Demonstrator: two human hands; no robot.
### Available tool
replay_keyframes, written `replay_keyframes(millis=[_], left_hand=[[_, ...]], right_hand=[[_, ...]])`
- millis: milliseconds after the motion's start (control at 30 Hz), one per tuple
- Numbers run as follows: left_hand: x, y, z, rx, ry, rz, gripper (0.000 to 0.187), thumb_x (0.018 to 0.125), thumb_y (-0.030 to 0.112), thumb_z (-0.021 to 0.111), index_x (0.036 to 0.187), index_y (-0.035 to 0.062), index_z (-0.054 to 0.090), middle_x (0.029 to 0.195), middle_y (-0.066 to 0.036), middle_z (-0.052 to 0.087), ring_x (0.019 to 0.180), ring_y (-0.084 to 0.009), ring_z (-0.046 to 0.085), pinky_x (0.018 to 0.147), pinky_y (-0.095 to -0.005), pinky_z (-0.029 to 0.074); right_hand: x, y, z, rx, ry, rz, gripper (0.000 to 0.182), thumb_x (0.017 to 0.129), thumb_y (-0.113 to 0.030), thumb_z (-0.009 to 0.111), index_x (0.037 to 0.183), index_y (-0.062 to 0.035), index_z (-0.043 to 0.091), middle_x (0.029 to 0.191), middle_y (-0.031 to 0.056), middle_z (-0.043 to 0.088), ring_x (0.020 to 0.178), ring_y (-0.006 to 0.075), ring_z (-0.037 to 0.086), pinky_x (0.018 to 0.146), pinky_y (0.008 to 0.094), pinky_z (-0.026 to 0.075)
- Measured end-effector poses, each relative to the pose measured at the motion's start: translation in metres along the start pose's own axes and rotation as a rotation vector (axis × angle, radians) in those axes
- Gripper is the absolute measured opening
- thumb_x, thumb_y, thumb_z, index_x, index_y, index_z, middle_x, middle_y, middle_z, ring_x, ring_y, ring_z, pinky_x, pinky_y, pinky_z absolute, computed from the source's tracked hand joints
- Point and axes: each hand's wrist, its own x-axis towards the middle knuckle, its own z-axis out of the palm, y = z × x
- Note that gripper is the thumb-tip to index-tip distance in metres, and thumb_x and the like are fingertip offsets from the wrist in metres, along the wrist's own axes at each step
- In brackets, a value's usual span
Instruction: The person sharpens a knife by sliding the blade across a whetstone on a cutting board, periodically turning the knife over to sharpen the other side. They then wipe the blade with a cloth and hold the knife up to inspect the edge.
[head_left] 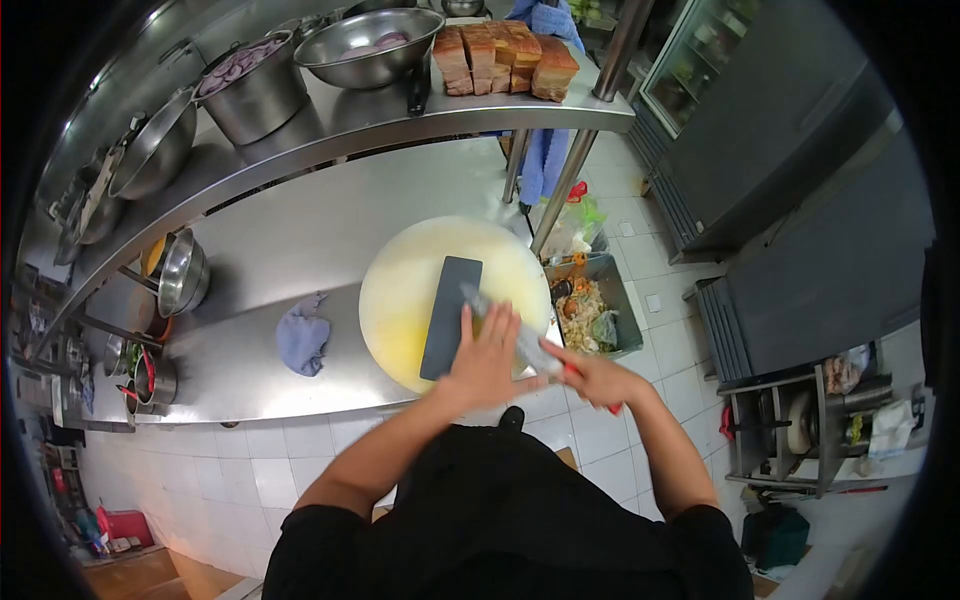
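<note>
A dark grey sharpening stone (447, 318) lies lengthwise on a round, yellowish-white cutting board (395, 270). My right hand (602, 381) is closed around the red handle of a knife (533, 348). The blade slants up and left toward the stone, its tip over the stone's right side and blurred by motion. Over the middle of the blade, my left hand (487, 357) is laid flat with fingers stretched out and the thumb spread toward the handle. The left hand covers part of the blade and of the stone's right edge.
Left of the board, a blue cloth (303, 336) lies on the steel table (240, 365). A grey bin of food scraps (628, 310) stands at its right. The overhead shelf (330, 135) holds pork belly blocks (500, 58), a steel bowl (368, 50) and a pot of sliced onions (250, 95).
</note>
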Motion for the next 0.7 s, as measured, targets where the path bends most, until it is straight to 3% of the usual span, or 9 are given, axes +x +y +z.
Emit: replay_keyframes(millis=[133,333,433,500,600,700], left_hand=[[0.043,-0.023,-0.027,0.013,-0.058,-0.086,0.120,0.091,0.085,0.039,0.159,-0.0119,0.024,0.169,-0.030,0.021,0.160,-0.0397,0.014,0.124,-0.0668,-0.005],[-0.072,0.026,-0.007,-0.085,-0.067,0.050,0.121,0.090,0.086,0.040,0.159,-0.0125,0.026,0.168,-0.031,0.022,0.160,-0.0414,0.016,0.123,-0.0696,-0.002],[-0.054,0.020,0.006,-0.058,0.018,0.041,0.121,0.090,0.086,0.039,0.158,-0.0130,0.026,0.168,-0.032,0.022,0.159,-0.0423,0.016,0.122,-0.0710,-0.002],[-0.005,-0.006,0.000,-0.009,0.028,-0.019,0.118,0.092,0.084,0.039,0.160,-0.0107,0.024,0.170,-0.028,0.020,0.161,-0.0391,0.012,0.123,-0.0685,-0.004],[0.042,-0.027,-0.019,-0.017,-0.022,-0.095,0.116,0.092,0.083,0.039,0.161,-0.0090,0.024,0.171,-0.026,0.019,0.162,-0.0370,0.010,0.124,-0.0668,-0.006],[0.019,-0.017,-0.018,0.001,-0.062,-0.105,0.118,0.091,0.086,0.037,0.161,-0.0094,0.025,0.171,-0.027,0.019,0.161,-0.0378,0.011,0.123,-0.0679,-0.006]], right_hand=[[0.029,-0.027,-0.004,0.069,0.126,0.013,0.062,0.109,-0.032,0.049,0.166,-0.0371,0.025,0.072,0.0050,0.061,0.050,0.0176,0.060,0.042,0.0312,0.050],[-0.047,-0.023,0.025,0.014,-0.131,0.094,0.062,0.109,-0.036,0.049,0.166,-0.0379,0.024,0.070,0.0056,0.059,0.049,0.0172,0.059,0.046,0.0328,0.053],[-0.035,-0.031,0.009,-0.096,-0.185,0.147,0.063,0.109,-0.039,0.049,0.166,-0.0398,0.023,0.071,0.0053,0.059,0.049,0.0172,0.059,0.045,0.0325,0.053],[0.005,-0.011,-0.001,-0.069,-0.017,0.069,0.063,0.109,-0.041,0.050,0.166,-0.0404,0.022,0.069,0.0056,0.058,0.050,0.0175,0.059,0.046,0.0330,0.053],[0.036,-0.036,-0.006,0.034,0.128,0.051,0.063,0.109,-0.041,0.049,0.166,-0.0412,0.022,0.069,0.0055,0.057,0.051,0.0172,0.060,0.047,0.0337,0.053],[0.006,-0.056,-0.004,0.005,0.052,0.151,0.063,0.109,-0.040,0.049,0.166,-0.0424,0.022,0.069,0.0065,0.058,0.052,0.0165,0.060,0.049,0.0338,0.054]])
